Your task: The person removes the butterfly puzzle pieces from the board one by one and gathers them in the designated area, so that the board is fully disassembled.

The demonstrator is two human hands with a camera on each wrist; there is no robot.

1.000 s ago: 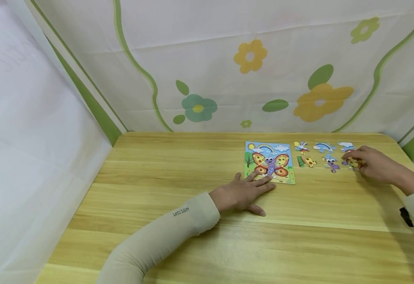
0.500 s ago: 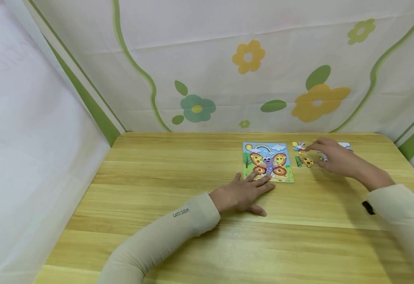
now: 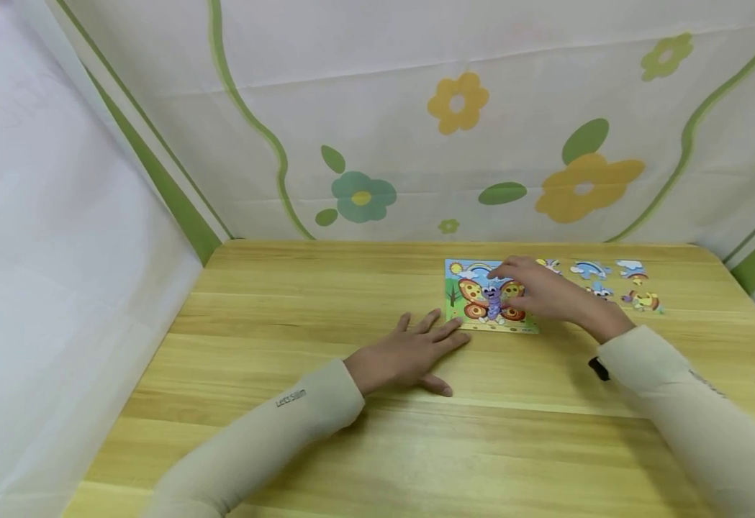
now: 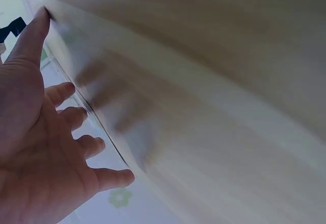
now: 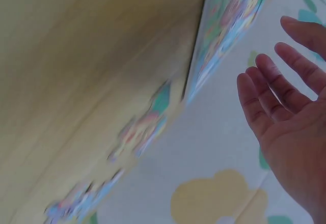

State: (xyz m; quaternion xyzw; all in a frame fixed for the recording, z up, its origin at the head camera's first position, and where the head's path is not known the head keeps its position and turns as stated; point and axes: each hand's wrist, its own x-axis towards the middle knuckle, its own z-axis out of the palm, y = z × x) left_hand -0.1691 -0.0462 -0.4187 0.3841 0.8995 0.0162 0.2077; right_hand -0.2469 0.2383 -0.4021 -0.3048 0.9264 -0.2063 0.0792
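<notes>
A square butterfly picture board lies near the back of the table. My left hand, fingers spread, is at the board's lower left corner; the left wrist view shows the same hand holding nothing. Over the board's right side hovers my right hand. In the right wrist view this hand has loosely bent fingers and an empty palm, apart from the board. Right of the board are jigsaw pieces: a rainbow piece, a cloud piece and a yellow wing piece.
A purple piece and a sun piece are partly behind my right hand and forearm. The wooden table meets a white flowered cloth at the back. Another cloth hangs at the left.
My right hand has moved left from the far right pieces, across the others, to above the board. The left hand has slid a little left, off most of the board.
</notes>
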